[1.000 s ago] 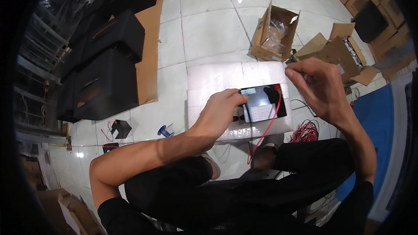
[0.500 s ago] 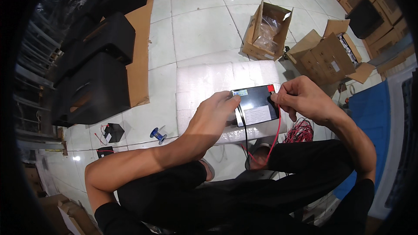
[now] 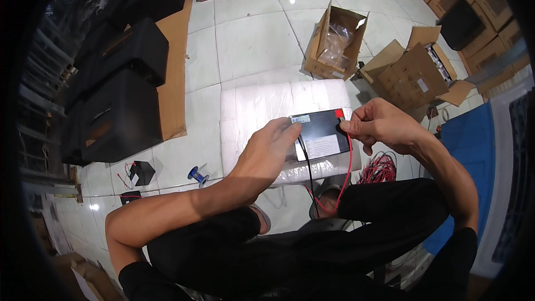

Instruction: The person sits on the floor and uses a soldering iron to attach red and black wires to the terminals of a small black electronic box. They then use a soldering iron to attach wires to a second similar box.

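A black box-shaped battery (image 3: 320, 128) with a red terminal cover (image 3: 339, 113) and a pale label lies on a foam-wrapped white block (image 3: 251, 100). My left hand (image 3: 274, 144) grips the battery's left end, its thumb on top beside the black wire (image 3: 308, 167); its other fingers are partly hidden. At the battery's right edge, just below the red cover, my right hand (image 3: 376, 125) pinches the end of the red wire (image 3: 349, 161) between thumb and forefinger. Both wires hang down toward my feet. The wire's tip is hidden by my fingers.
A tangle of red and black wires (image 3: 379, 168) lies right of the block. Left on the floor are a blue spool (image 3: 198, 175) and a small black battery (image 3: 142, 173). Open cartons (image 3: 315, 61) stand ahead; black cases (image 3: 122, 114) line the left side.
The whole view has shifted slightly, so the block and hands appear a little farther left. Both hands keep their places on the battery and red wire.
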Action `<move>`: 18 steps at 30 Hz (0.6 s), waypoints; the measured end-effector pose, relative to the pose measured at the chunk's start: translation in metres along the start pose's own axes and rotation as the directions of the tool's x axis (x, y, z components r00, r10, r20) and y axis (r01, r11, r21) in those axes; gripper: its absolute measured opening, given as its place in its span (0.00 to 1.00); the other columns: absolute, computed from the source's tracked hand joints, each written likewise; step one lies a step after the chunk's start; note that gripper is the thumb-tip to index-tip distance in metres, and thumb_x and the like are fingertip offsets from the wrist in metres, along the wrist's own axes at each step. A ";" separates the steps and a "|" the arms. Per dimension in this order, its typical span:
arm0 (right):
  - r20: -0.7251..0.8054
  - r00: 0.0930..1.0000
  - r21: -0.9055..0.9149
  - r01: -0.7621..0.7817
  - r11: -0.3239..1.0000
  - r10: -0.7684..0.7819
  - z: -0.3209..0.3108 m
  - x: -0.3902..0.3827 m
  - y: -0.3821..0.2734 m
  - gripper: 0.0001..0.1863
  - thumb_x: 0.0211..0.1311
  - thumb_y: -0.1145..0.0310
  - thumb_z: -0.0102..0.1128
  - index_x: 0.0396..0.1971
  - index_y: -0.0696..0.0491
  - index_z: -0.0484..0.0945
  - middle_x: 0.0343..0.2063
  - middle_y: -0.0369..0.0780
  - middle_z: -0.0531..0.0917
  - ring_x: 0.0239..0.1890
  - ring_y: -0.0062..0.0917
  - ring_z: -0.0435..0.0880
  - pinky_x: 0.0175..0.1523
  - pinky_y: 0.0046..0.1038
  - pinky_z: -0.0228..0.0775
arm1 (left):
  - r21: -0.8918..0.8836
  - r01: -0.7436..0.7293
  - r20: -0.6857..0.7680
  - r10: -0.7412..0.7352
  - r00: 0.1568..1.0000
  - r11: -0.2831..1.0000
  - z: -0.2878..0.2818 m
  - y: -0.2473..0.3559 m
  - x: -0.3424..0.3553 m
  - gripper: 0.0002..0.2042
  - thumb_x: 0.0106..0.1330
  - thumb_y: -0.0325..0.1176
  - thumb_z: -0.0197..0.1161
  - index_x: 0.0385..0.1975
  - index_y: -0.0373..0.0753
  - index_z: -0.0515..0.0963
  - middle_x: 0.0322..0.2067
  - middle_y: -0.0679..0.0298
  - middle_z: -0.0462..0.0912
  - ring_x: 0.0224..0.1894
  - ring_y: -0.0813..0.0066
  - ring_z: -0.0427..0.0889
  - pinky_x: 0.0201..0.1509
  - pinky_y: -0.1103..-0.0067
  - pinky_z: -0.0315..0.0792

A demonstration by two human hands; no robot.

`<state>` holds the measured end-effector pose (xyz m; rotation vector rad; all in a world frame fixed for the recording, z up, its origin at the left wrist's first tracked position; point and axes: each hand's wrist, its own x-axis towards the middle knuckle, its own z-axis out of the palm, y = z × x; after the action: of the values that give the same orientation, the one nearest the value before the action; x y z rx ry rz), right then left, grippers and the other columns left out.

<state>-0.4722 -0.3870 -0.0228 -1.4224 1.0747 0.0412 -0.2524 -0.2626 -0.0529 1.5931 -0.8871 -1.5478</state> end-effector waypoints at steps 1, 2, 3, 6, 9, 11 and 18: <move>-0.002 1.000 -0.036 0.025 0.999 -0.025 -0.001 -0.001 -0.001 0.22 0.64 0.55 0.66 0.19 0.58 0.77 0.14 0.31 0.71 0.17 0.16 0.69 0.23 0.23 0.66 | -0.038 0.014 -0.018 -0.014 1.000 0.999 0.002 0.000 -0.001 0.31 0.73 0.49 0.50 0.62 0.24 0.65 0.53 0.46 0.77 0.52 0.65 0.77 0.57 0.75 0.68; 0.007 0.999 -0.065 0.050 0.997 -0.050 -0.002 -0.003 -0.002 0.22 0.65 0.55 0.65 0.21 0.59 0.78 0.15 0.32 0.72 0.18 0.16 0.70 0.23 0.22 0.66 | -0.080 0.030 -0.035 -0.033 0.999 0.996 0.003 0.000 -0.001 0.31 0.73 0.49 0.50 0.62 0.25 0.65 0.52 0.47 0.77 0.52 0.65 0.77 0.57 0.75 0.68; -0.037 0.997 -0.084 0.067 0.994 -0.070 -0.003 -0.004 -0.003 0.23 0.66 0.53 0.63 0.22 0.59 0.78 0.16 0.32 0.73 0.18 0.16 0.71 0.24 0.22 0.67 | -0.080 0.019 -0.020 -0.021 1.000 0.997 0.002 0.001 -0.001 0.30 0.73 0.49 0.50 0.62 0.25 0.65 0.52 0.48 0.77 0.52 0.66 0.76 0.56 0.75 0.68; -0.123 0.982 -0.109 0.127 0.986 -0.141 -0.003 -0.005 -0.005 0.28 0.69 0.47 0.57 0.27 0.61 0.80 0.18 0.34 0.75 0.20 0.15 0.73 0.24 0.20 0.67 | -0.077 0.010 -0.001 -0.010 1.000 0.997 0.000 0.002 0.001 0.30 0.73 0.49 0.51 0.62 0.26 0.65 0.51 0.50 0.77 0.52 0.66 0.76 0.56 0.76 0.68; -0.119 0.986 -0.101 0.108 0.989 -0.120 0.001 -0.003 -0.004 0.25 0.68 0.49 0.59 0.27 0.60 0.80 0.18 0.34 0.75 0.19 0.15 0.73 0.24 0.19 0.67 | -0.056 0.060 0.004 -0.060 0.998 0.997 0.001 0.003 0.002 0.29 0.73 0.48 0.52 0.63 0.28 0.65 0.53 0.52 0.76 0.55 0.68 0.73 0.58 0.74 0.66; -0.112 0.988 -0.163 0.088 0.983 -0.107 0.003 -0.001 -0.003 0.24 0.68 0.51 0.60 0.26 0.60 0.79 0.17 0.34 0.75 0.19 0.15 0.73 0.24 0.19 0.66 | -0.039 0.098 0.052 -0.096 0.994 0.994 -0.001 0.004 0.003 0.27 0.74 0.48 0.53 0.63 0.34 0.66 0.56 0.58 0.72 0.60 0.71 0.69 0.62 0.71 0.63; -0.152 0.979 -0.127 0.116 0.985 -0.134 0.003 -0.006 -0.004 0.23 0.65 0.53 0.64 0.25 0.62 0.79 0.17 0.35 0.77 0.19 0.16 0.74 0.24 0.21 0.66 | -0.037 -0.001 0.037 0.002 0.999 0.999 -0.002 0.004 -0.001 0.31 0.72 0.47 0.54 0.62 0.22 0.63 0.51 0.47 0.77 0.51 0.68 0.76 0.54 0.77 0.69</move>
<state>-0.4717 -0.3824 -0.0172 -1.6193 1.1263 -0.1037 -0.2507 -0.2638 -0.0489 1.5420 -0.8742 -1.5883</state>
